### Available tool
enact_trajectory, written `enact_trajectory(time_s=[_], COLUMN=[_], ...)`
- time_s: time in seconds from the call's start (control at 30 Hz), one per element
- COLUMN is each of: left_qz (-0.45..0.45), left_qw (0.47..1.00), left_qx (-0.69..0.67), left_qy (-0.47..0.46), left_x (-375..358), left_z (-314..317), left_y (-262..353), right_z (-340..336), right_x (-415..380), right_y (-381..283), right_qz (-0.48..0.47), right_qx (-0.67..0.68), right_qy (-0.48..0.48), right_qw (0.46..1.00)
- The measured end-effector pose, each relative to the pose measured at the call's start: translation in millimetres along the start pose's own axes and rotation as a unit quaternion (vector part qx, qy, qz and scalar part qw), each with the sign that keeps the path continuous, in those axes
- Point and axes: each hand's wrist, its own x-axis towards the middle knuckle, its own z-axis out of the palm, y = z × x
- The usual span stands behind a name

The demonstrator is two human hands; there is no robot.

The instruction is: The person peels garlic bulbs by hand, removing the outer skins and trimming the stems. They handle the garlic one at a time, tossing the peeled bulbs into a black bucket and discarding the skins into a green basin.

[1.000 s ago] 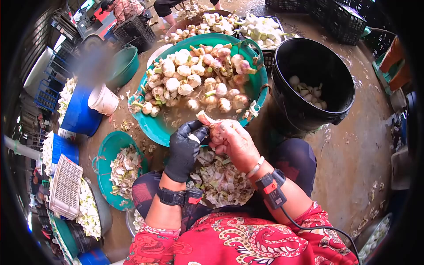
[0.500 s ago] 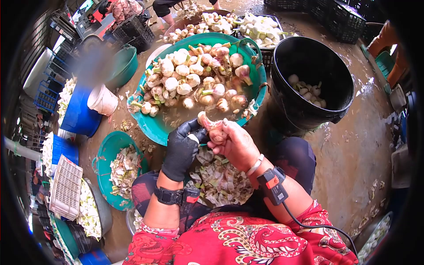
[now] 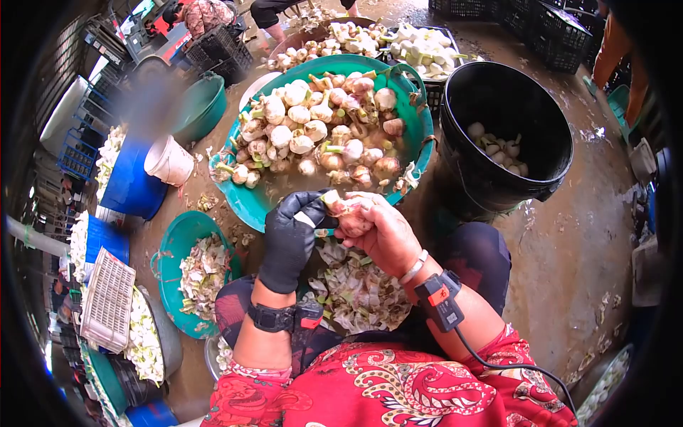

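Far left: small teal plastic basin [image 3: 165, 250] on the wet floor, filled with pale peelings.
Left hand: black-gloved left hand [image 3: 290, 238], fingers closed round the top of the pinkish-white garlic bulb [image 3: 346, 211].
Bulb: held above the lap, just in front of the large teal basin's near rim, over a heap of green-white garlic skins [image 3: 356, 292].
Right hand: bare right hand [image 3: 384, 231], clamped on the same bulb from the right.
Behind: large teal plastic basin [image 3: 420, 121] heaped with unpeeled garlic.
Right: black plastic bucket [image 3: 548, 171], a few white peeled bulbs at its bottom.
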Motion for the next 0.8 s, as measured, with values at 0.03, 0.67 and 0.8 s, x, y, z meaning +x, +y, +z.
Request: enact_trajectory(time_s=[0.03,0.67,0.8], left_qz=[0.000,-0.103,0.043], left_qw=[1.000,0.925,0.986], left_qx=[0.000,-0.354,-0.136], left_qy=[0.000,0.096,0.087], left_x=[-0.1,-0.7,-3.7], left_z=[-1.8,-27.5,-74.5], left_y=[-1.3,-4.0,8.8], right_z=[10.1,13.4,4.9], right_x=[-3.4,-11.5,-14.4], right_y=[-6.1,-36.0,-32.0], right_qz=[-0.005,0.004,0.000], right_qx=[-0.009,0.056,0.070], right_qy=[0.030,-0.139,-0.160], right_qw=[1.000,0.989,0.985])
